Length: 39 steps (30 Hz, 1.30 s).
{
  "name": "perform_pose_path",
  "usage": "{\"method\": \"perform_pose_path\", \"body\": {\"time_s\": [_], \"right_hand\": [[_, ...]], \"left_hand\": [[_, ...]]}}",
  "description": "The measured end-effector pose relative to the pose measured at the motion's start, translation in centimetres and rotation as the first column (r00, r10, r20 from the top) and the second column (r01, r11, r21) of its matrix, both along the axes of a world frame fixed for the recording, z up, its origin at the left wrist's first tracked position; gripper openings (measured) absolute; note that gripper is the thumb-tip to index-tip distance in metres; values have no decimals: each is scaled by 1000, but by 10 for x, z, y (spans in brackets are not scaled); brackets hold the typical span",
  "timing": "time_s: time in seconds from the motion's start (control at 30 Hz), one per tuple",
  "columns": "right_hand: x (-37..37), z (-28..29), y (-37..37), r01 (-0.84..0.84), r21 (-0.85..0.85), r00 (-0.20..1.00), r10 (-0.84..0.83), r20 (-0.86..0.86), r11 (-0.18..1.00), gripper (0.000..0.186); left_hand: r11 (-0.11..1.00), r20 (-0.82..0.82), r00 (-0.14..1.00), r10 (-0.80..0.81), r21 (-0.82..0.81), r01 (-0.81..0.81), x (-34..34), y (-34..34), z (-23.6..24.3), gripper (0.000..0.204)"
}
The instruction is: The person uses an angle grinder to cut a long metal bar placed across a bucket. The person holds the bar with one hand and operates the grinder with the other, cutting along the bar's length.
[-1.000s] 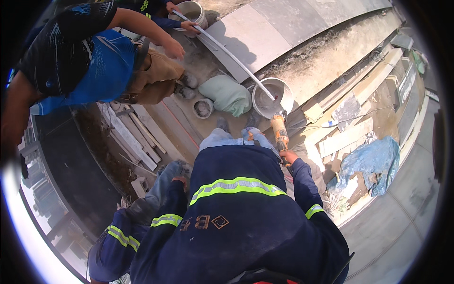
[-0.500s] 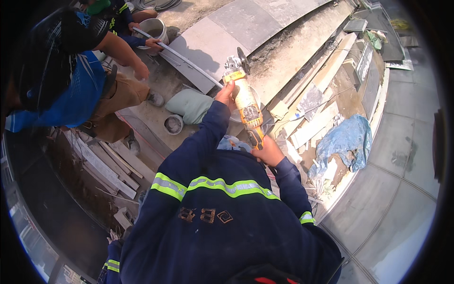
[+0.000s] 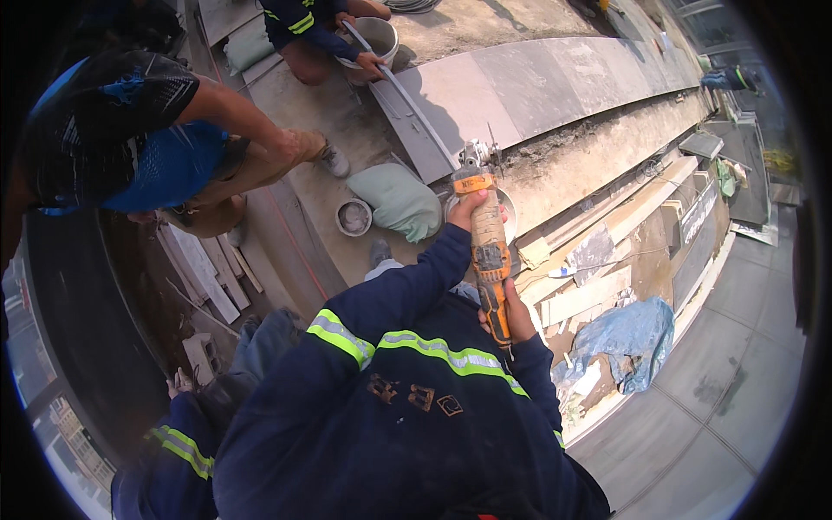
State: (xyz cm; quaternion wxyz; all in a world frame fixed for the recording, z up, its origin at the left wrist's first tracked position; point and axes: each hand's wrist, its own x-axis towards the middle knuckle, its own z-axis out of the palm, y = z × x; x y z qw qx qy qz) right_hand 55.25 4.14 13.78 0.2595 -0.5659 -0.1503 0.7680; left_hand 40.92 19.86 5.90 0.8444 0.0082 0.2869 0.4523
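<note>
An orange and dusty angle grinder is held in front of my chest, its head pointing away from me. My left hand is wrapped round the front of its body, just below the head. Round the rear handle is my right hand, closed; part of its fingers is hidden behind the tool. The thin disc at the head shows nearly edge-on. Beyond the head, a long metal bar slants across the pale slabs, held by a co-worker's hands.
A green sack and a small bucket lie ahead left. Another person bends at the left; a striped sleeve shows lower left. A large white bucket, loose boards and blue plastic sheeting surround the work area.
My view has swung, so the surroundings sit differently. Both hands have brought the grinder slightly nearer to me, and its disc has turned more edge-on. The grip stays the same.
</note>
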Motion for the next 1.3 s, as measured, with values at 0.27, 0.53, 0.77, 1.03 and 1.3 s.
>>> {"method": "perform_pose_path", "body": {"time_s": [0.27, 0.53, 0.77, 1.03, 1.3], "right_hand": [[-20, 5, 21, -68, -127, 996, 75, 47, 990, 67], [-6, -23, 37, -267, -155, 925, 208, -317, 951, 64], [-39, -27, 47, -243, -246, 956, 189, -222, 938, 67], [-23, -45, 41, -128, -205, 969, 78, -233, 970, 61], [47, -28, 50, -61, -71, 919, 28, -393, 996, 57]], "left_hand": [[989, -89, 993, 75, -122, -86, -31, -6, -19, 53], [962, -172, 964, 202, -149, -228, -67, -12, -11, 58], [957, -234, 947, 221, -134, -257, -89, -8, -12, 63], [966, -161, 975, 154, -183, -182, -80, -14, -35, 57], [974, -237, 946, 222, 24, -223, 1, 4, 3, 47]]}}
